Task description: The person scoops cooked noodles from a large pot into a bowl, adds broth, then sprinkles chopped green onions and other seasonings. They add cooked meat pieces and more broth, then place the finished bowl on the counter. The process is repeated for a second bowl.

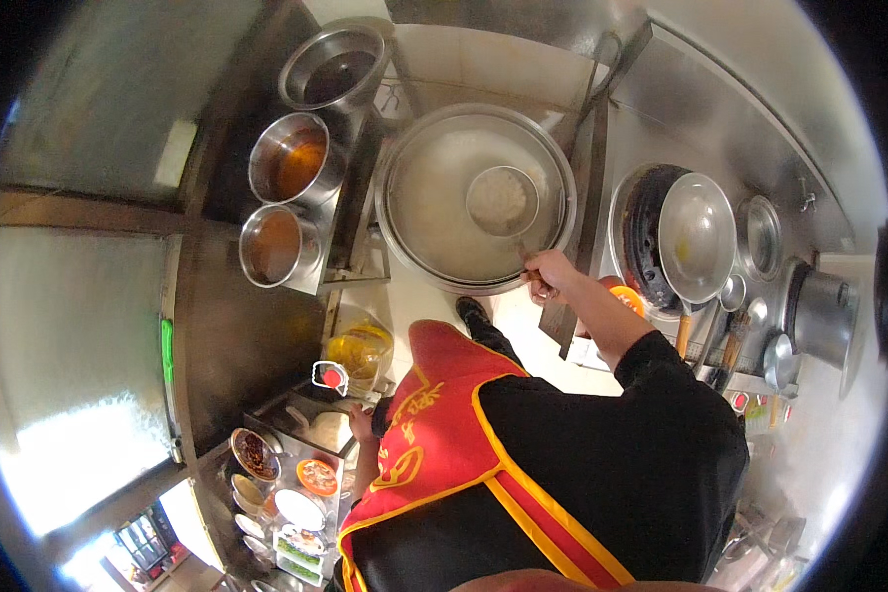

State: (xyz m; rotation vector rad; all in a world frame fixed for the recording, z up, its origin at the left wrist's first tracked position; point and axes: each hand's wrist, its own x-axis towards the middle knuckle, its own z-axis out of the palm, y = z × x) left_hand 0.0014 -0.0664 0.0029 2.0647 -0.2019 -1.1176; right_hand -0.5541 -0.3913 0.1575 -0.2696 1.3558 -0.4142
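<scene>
My right hand is closed around the handle of a round strainer. Whitish pieces lie in the strainer, too indistinct to name. It rests in the cloudy pale liquid of a large round metal pot, toward the pot's right side. Lower left, my left hand is at the edge of a metal counter, beside a container with pale contents. That hand is small and partly hidden by the red apron, so its finger pose is unclear.
Left of the pot stand metal pots with orange-brown liquid and a dark-looking pot. A yellow-lined bin sits below. Bowls of ingredients crowd the lower left. On the right are a wok, ladles and a tall pot.
</scene>
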